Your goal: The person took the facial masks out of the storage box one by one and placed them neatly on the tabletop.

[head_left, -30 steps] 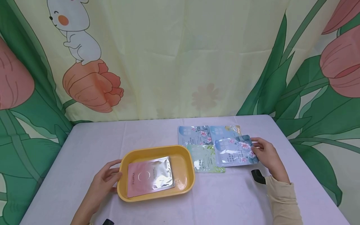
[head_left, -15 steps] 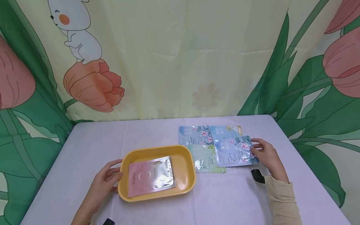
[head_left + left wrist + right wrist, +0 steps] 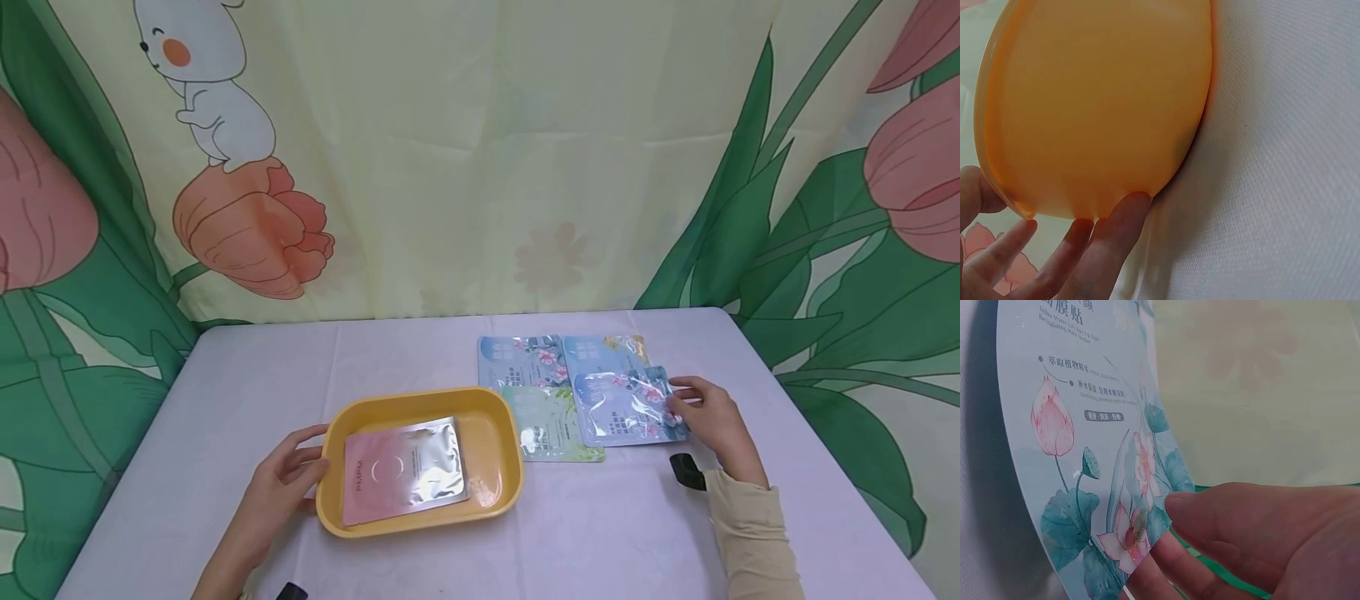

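Observation:
My right hand pinches the right edge of a blue sheet mask packet with lotus flowers. In the right wrist view, the thumb lies on the printed face of this mask packet and other fingers are behind it. It overlaps another blue packet and a green packet. With its fingertips my left hand touches the left end of a yellow tray. In the left wrist view, the fingers rest against the tray's outer wall. A pink and silver packet lies inside the tray.
One more blue floral packet lies at the back, left of the other blue one. A white cloth covers the table, and a printed curtain hangs behind it. Black wrist devices show near both wrists.
The top of the packet in my right hand has come down slightly, so it lies lower over the others. My left hand stays at the tray's end. The view has shifted a little.

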Action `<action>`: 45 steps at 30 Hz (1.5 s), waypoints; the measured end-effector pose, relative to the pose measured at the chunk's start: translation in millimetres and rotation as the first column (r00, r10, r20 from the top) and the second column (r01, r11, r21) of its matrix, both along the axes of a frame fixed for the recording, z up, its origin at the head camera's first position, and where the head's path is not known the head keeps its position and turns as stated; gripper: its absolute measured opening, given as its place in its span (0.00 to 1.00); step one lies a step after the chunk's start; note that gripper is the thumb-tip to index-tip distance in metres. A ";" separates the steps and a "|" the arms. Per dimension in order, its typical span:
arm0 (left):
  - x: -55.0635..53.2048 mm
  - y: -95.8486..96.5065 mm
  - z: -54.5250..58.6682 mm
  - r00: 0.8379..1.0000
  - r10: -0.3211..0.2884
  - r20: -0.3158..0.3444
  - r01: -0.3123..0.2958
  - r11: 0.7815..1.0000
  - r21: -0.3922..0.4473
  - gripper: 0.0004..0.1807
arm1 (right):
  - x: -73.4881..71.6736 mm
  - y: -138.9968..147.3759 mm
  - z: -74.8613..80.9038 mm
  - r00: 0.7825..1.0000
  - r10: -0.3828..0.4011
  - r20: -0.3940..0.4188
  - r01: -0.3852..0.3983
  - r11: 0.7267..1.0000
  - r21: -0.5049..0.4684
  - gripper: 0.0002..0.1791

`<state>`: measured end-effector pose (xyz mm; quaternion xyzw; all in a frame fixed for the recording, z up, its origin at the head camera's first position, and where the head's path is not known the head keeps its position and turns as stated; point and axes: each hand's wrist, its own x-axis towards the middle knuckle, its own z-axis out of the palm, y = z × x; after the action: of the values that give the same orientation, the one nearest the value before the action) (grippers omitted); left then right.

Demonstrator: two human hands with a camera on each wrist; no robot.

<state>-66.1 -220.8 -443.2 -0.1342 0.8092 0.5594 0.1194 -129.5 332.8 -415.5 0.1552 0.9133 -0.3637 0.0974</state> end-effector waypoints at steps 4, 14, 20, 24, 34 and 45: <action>-0.3 0.2 -0.2 1.000 0.000 0.004 0.000 1.000 -0.006 0.30 | 1.2 -0.4 0.4 1.000 -0.004 0.004 0.004 1.000 -0.004 0.30; -0.8 -0.4 -2.0 1.000 0.001 0.004 -0.001 1.000 0.006 0.30 | 1.0 -7.5 2.5 0.997 -0.048 -0.054 0.049 0.999 0.020 0.28; -0.5 -0.4 -1.8 1.000 0.006 0.006 -0.006 1.000 0.001 0.30 | -0.3 -15.2 9.1 0.997 -0.023 -0.080 0.024 0.999 0.020 0.29; 0.8 0.2 -1.3 1.000 0.015 0.023 -0.015 1.000 -0.012 0.30 | -1.0 -23.0 14.3 0.994 -0.010 -0.111 0.014 0.999 0.034 0.28; 3.0 1.4 -1.1 0.999 0.018 0.033 -0.017 1.000 -0.016 0.30 | -0.3 -41.6 33.2 0.984 0.064 -0.164 -0.060 0.998 0.026 0.29; 3.4 0.4 -0.7 1.000 0.016 0.009 -0.016 1.000 -0.014 0.30 | 2.0 -61.2 46.2 0.968 0.117 -0.223 -0.112 0.993 0.035 0.27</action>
<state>-62.7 -220.4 -443.9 -0.1438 0.8114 0.5541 0.1177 -127.5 271.6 -369.3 0.0613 0.9298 -0.3627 0.0124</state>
